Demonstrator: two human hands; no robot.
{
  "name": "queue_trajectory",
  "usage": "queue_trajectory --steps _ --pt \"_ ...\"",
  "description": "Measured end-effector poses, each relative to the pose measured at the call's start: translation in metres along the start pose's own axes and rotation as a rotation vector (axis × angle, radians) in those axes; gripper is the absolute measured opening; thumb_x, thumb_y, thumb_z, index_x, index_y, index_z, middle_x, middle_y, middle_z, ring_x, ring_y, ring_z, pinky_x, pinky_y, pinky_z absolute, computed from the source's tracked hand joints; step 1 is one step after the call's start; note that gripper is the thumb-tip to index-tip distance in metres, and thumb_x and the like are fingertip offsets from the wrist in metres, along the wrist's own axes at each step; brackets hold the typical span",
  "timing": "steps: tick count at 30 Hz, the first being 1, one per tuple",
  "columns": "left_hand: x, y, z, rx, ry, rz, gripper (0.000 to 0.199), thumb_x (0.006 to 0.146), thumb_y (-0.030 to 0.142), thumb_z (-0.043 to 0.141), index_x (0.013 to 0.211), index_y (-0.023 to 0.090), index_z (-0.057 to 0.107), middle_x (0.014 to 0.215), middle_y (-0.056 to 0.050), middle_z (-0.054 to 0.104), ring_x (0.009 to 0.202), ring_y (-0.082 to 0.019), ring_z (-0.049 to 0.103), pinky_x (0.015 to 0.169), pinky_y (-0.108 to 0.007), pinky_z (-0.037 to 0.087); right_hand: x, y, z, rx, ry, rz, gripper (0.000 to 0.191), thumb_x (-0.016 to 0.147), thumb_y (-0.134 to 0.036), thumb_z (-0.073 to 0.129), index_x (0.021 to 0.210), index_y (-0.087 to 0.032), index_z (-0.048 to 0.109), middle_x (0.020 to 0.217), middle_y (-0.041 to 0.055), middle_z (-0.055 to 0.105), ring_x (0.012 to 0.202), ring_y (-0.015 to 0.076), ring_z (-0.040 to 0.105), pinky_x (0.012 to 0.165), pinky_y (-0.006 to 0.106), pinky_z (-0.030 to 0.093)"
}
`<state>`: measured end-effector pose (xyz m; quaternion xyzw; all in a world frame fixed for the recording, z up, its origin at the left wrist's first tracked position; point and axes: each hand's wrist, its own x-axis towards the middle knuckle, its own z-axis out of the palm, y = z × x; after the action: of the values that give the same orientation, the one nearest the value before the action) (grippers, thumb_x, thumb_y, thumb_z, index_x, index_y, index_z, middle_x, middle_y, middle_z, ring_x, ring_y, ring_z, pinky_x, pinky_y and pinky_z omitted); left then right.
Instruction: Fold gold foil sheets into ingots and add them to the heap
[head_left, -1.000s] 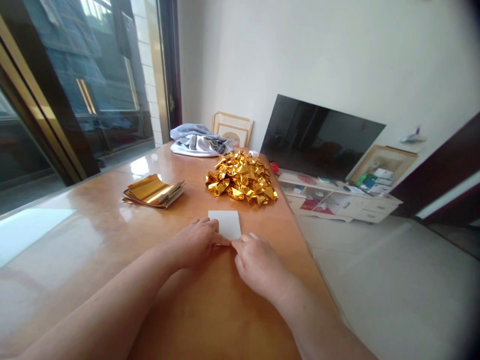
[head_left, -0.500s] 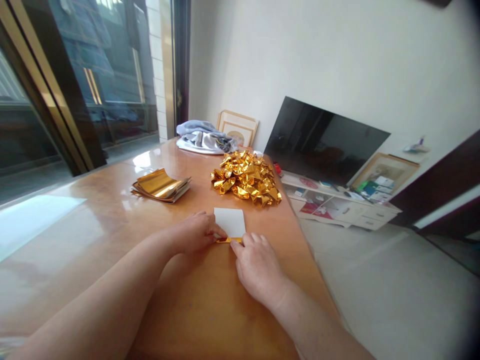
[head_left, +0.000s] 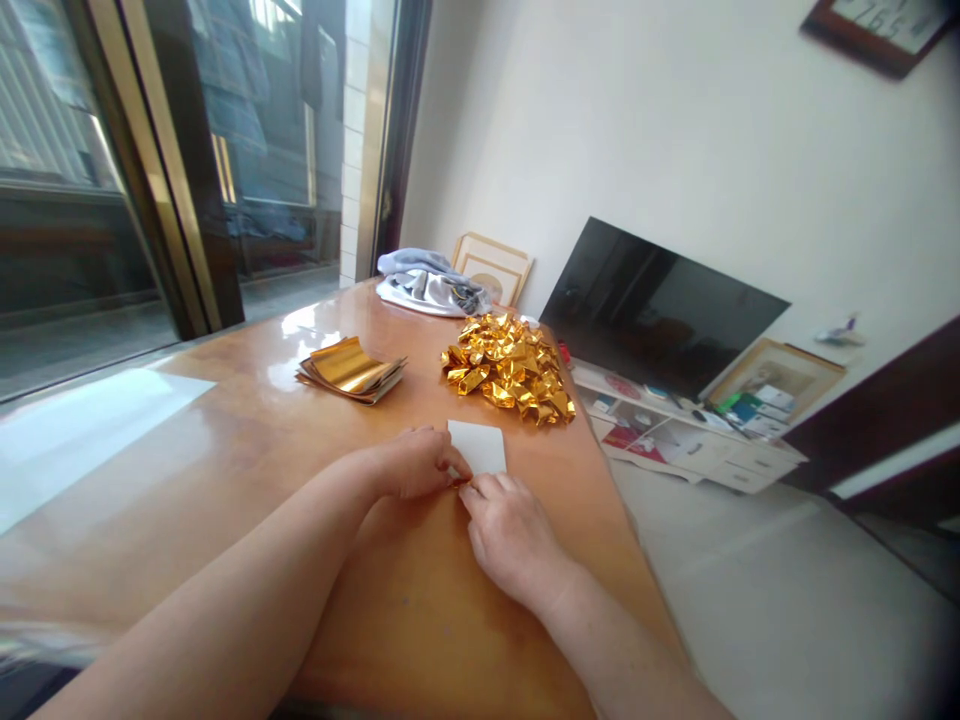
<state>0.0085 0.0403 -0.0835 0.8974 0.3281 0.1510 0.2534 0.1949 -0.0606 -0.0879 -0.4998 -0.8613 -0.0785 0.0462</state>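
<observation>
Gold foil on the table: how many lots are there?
3: a flat stack at left, a crumpled heap to its right, and a small sliver between the left hand and right hand; more may hide beneath them.

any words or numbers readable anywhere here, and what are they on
Dark-framed wall clock or calendar, top right: white-faced digits, cut off and blurred, possibly "765", unsure.
Colourful boxes on the white cabinet: print too small to read.
Red-printed packets on the cabinet's lower shelf: too blurred to read.
White card on the table: no writing visible.
</observation>
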Motion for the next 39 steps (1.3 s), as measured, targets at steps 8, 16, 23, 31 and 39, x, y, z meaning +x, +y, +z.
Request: queue_trajectory --steps 8,16,23,31,39 --pt "0.002 -0.003 -0.002 -0.017 -0.105 -0.036 0.039 0.075 0.017 0.061 0.104 0.034 0.081 0.076 0.004 0.073 0.069 -0.014 0.059 0.062 -0.020 0.040 0.003 -0.005 -0.004 0.021 -0.013 -0.030 0.035 0.091 -0.011 0.051 0.121 -0.019 0.065 0.115 0.0073 0.066 0.102 0.0244 0.053 0.089 0.035 0.044" --pt "0.002 -0.002 0.000 -0.051 -0.065 -0.076 0.039 0.070 0.014 0.062 0.098 0.032 0.082 0.069 0.004 0.070 0.065 -0.014 0.058 0.058 -0.022 0.037 0.005 -0.007 -0.008 0.091 -0.045 -0.034 0.039 0.091 -0.011 0.051 0.126 -0.022 0.064 0.120 0.0063 0.064 0.108 0.0228 0.051 0.096 0.034 0.043" --pt "0.002 -0.006 0.002 -0.094 -0.015 -0.066 0.035 0.068 0.017 0.062 0.093 0.032 0.082 0.067 0.003 0.071 0.065 -0.015 0.058 0.058 -0.022 0.038 0.003 0.011 -0.014 0.106 -0.070 0.077 0.037 0.092 -0.015 0.051 0.122 -0.027 0.070 0.107 0.0058 0.065 0.101 0.0218 0.053 0.087 0.031 0.043" --pt "0.003 -0.013 0.005 -0.173 -0.045 -0.073 0.032 0.067 0.020 0.062 0.092 0.029 0.082 0.081 0.001 0.075 0.073 -0.018 0.062 0.068 -0.023 0.045 -0.016 0.042 -0.023 0.082 -0.102 0.226 0.038 0.092 -0.017 0.051 0.115 -0.035 0.076 0.096 0.0050 0.068 0.096 0.0220 0.055 0.081 0.032 0.038" --pt "0.003 -0.011 0.004 -0.149 -0.041 -0.093 0.043 0.064 0.016 0.056 0.096 0.029 0.082 0.086 0.000 0.075 0.078 -0.020 0.063 0.070 -0.024 0.048 -0.018 0.057 -0.023 0.102 -0.045 0.319 0.028 0.094 -0.018 0.052 0.093 -0.027 0.078 0.092 0.0051 0.070 0.093 0.0200 0.060 0.081 0.031 0.039"
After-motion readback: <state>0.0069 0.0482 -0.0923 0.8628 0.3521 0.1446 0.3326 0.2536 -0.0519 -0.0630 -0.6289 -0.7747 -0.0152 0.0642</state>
